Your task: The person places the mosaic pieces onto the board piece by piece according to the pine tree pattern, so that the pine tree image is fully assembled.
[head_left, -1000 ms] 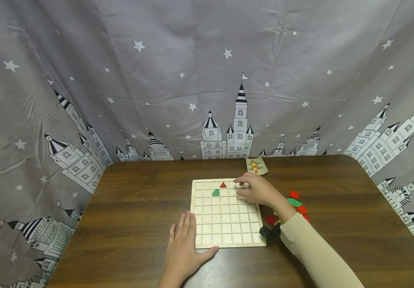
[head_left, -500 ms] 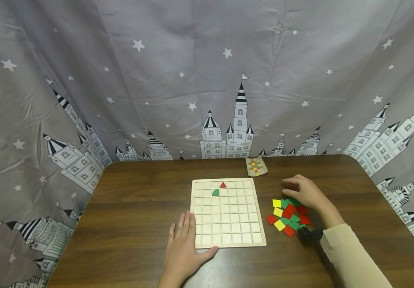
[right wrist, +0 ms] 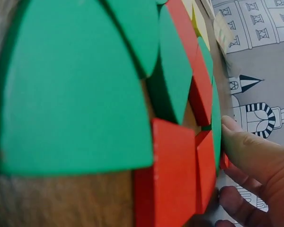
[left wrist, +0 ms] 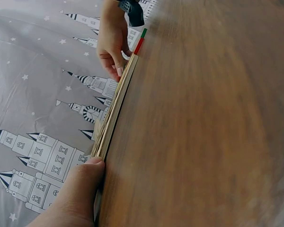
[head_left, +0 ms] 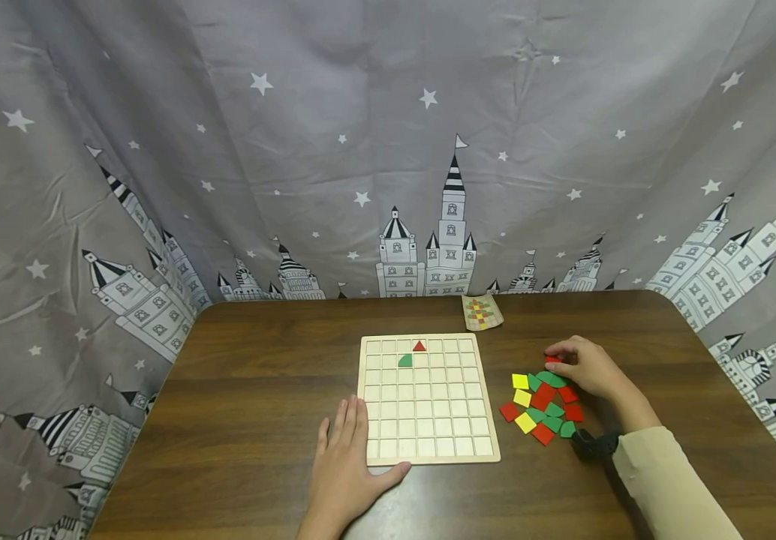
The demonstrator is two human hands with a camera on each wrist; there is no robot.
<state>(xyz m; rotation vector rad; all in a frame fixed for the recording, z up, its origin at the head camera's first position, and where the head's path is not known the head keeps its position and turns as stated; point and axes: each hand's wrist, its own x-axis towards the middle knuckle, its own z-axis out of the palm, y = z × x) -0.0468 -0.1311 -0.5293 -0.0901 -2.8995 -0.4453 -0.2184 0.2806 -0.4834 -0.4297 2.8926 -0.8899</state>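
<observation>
The pale wooden grid board (head_left: 428,459) lies on the table with a red triangle (head_left: 419,346) in its top row and a green quarter-circle piece (head_left: 405,361) in the row below. My left hand (head_left: 344,469) rests flat at the board's lower left corner, fingers straight along the left edge and thumb (left wrist: 87,179) against the near edge. Beyond the far side of the loose pile, my right hand (head_left: 591,366) pinches a red square tile (head_left: 553,359) between thumb and fingers. In the right wrist view only a sliver of that tile shows beside the thumb.
Right of the board lie several loose tiles: yellow squares (head_left: 525,423), red squares (head_left: 542,396) and green pieces (head_left: 552,424). A small pattern card (head_left: 481,313) stands at the table's back edge, before a grey castle-print curtain (head_left: 293,165).
My right hand has moved from over the board's upper right to the pile's far side and taken hold of the red square tile. The left hand has stayed in place.
</observation>
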